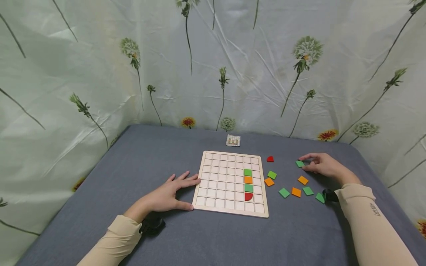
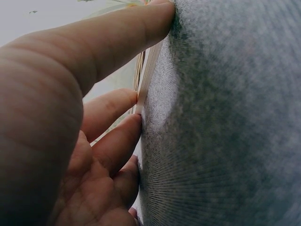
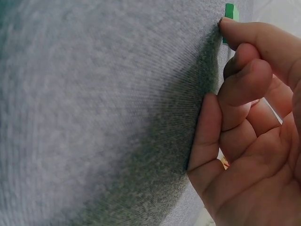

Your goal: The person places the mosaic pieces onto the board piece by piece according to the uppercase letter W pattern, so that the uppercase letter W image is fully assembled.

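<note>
A pale wooden grid board (image 1: 219, 184) lies on the cloth, bearing a column of tiles: green (image 1: 247, 172), orange (image 1: 248, 180), green (image 1: 248, 188) and a red rounded piece (image 1: 248, 196). With fingers spread and straight, my left hand (image 1: 166, 195) touches the board's left edge; in the left wrist view its fingertips meet the thin board side (image 2: 149, 70). Far to the right, my right hand (image 1: 326, 167) pinches a green square tile (image 1: 300, 164) between thumb and finger, low over the cloth. The right wrist view shows that green tile (image 3: 230, 12) at the thumb tip, partly hidden.
Loose tiles lie right of the board: a red piece (image 1: 270, 159), a green square (image 1: 272, 174), orange squares (image 1: 296, 192), and a green rounded piece (image 1: 320, 198) near the right wrist. A small patterned card (image 1: 233, 140) lies behind the board. A flowered curtain (image 1: 213, 92) hangs behind the table.
</note>
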A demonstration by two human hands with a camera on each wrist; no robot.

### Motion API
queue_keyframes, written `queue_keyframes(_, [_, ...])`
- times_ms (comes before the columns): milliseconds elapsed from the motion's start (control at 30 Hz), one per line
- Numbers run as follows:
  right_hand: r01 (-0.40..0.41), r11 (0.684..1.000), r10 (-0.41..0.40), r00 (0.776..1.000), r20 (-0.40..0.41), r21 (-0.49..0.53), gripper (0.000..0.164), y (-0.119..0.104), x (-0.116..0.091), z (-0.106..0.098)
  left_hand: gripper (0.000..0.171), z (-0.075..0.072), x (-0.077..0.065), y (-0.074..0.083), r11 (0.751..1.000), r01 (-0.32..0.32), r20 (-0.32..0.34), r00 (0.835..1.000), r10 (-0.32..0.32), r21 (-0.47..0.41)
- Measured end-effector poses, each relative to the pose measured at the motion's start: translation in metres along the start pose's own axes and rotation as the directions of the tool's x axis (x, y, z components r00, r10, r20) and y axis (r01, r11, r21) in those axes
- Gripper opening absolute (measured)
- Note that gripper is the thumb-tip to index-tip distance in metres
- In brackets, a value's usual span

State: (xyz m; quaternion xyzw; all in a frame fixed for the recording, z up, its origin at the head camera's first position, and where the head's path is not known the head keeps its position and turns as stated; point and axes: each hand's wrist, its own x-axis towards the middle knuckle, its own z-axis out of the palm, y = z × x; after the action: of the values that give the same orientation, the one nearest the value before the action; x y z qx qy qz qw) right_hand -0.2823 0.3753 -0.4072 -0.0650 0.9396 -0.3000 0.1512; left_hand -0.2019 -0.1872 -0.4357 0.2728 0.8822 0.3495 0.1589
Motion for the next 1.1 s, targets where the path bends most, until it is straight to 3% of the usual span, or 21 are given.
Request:
queue_keyframes(633, [0.017, 1.000, -0.017, 0.999, -0.033, -0.011, 0.046, 0.0019, -0.0036, 0.0037, 0.085, 0.0013, 0.0010, -0.0007, 1.000, -0.003, -0.002, 1.000, 0.003, 0.006])
queue_keyframes(1100, [0.062, 0.998, -0.063, 0.997, -0.040, -0.023, 0.043, -0.0031, -0.0095, 0.0057, 0.086, 0.0020, 0.0024, -0.0013, 0.999, 0.030, 0.003, 1.000, -0.030, 0.012])
